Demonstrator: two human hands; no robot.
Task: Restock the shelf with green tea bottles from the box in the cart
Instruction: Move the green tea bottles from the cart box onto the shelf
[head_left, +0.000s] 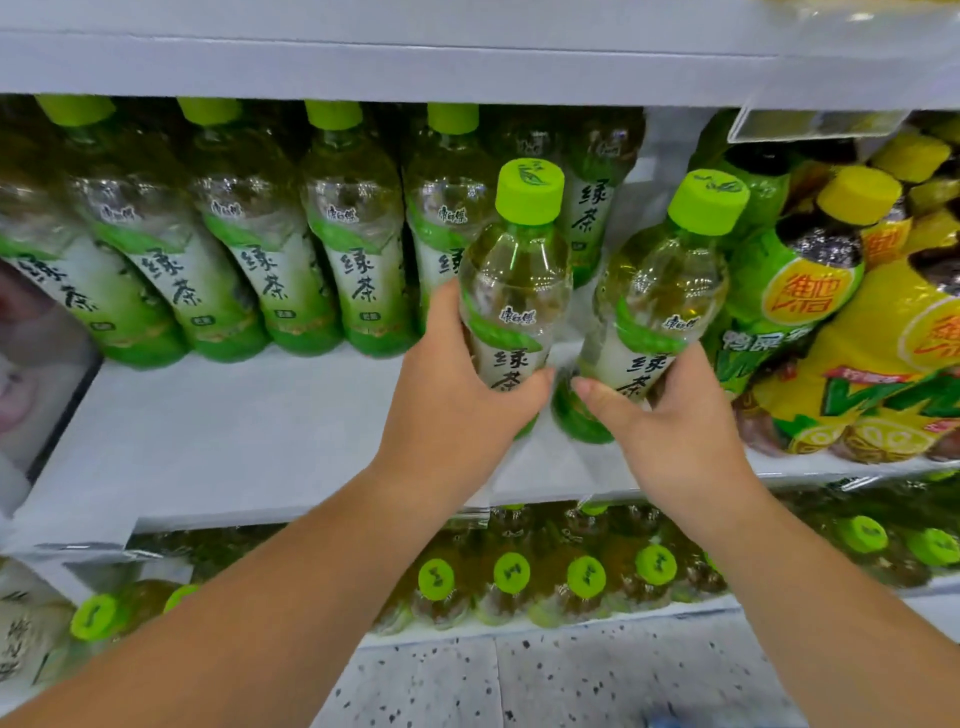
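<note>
My left hand (457, 395) grips a green tea bottle (514, 270) with a lime cap, low around its label. Just to its right, my right hand (670, 415) grips a second green tea bottle (660, 291) the same way. Both bottles are upright over the right part of the white shelf (218, 431), side by side with a narrow gap between them. A row of matching green tea bottles (291, 244) stands at the back of this shelf. The box and cart are out of view.
Yellow and green lemon tea bottles (852, 332) fill the shelf to the right of my hands. A clear price holder (810, 124) hangs from the shelf above. The shelf below holds more green-capped bottles (545, 577). Speckled floor (519, 686) lies beneath.
</note>
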